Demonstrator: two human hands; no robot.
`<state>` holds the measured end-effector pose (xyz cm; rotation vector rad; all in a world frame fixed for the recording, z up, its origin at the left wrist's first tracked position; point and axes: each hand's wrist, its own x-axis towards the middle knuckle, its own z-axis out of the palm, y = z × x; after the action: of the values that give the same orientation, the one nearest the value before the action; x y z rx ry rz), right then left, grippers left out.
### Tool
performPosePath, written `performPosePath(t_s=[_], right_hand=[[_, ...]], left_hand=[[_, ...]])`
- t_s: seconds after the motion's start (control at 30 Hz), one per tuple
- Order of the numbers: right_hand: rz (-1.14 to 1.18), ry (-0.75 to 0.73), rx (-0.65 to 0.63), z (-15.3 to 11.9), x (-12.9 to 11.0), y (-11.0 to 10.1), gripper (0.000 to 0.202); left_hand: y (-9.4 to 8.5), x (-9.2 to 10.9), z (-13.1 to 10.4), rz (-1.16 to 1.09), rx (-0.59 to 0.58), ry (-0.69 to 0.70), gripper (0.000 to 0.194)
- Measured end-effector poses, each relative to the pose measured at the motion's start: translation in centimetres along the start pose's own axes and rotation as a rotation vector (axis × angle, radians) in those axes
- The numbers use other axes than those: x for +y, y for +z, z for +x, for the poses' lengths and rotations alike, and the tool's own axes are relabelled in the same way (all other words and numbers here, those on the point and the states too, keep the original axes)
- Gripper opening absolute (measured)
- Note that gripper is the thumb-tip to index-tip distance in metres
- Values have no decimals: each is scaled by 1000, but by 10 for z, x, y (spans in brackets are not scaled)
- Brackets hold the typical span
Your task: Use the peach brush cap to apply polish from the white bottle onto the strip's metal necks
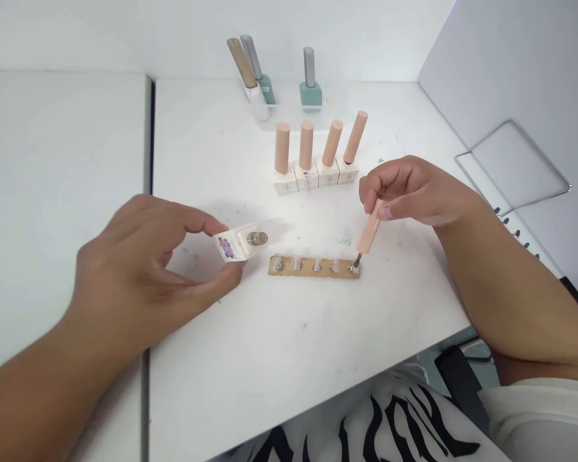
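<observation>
My left hand (158, 263) pinches a white nail polish bottle (231, 246) with a purple flower print, tilted so its uncapped neck points right. In my right hand (409, 192) is a peach nail polish brush cap (370, 228), held between thumb and fingers. Its dark brush tip (358, 260) reaches down to the rightmost clear nail tip (352, 269), seemingly touching it. Several such clear nail tips sit in a row on a tan strip (307, 273), which lies on the white table between my hands.
Several white bottles with peach caps (307, 146) stand in a row behind the strip. Farther back, a clear tray (289, 119) holds teal bottles (311, 95) and a white bottle with a gold cap (242, 63). A wire frame (513, 167) is at the right. A seam (146, 385) divides the tabletop.
</observation>
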<state>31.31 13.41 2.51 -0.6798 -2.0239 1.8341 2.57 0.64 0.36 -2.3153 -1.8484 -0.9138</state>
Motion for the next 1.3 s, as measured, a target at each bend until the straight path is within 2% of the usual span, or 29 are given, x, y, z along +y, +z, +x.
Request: performPosePath(t_s=[0.33, 0.63, 1.3], right_hand=[[15, 14, 52, -1, 1, -2, 6], [12, -16, -69, 1, 5, -3, 8], [8, -102, -140, 2, 3, 1, 7]], left_hand=[[7, -13, -2, 5, 37, 72, 12], [6, -11, -2, -19, 38, 60, 14], [5, -12, -2, -21, 36, 89, 13]])
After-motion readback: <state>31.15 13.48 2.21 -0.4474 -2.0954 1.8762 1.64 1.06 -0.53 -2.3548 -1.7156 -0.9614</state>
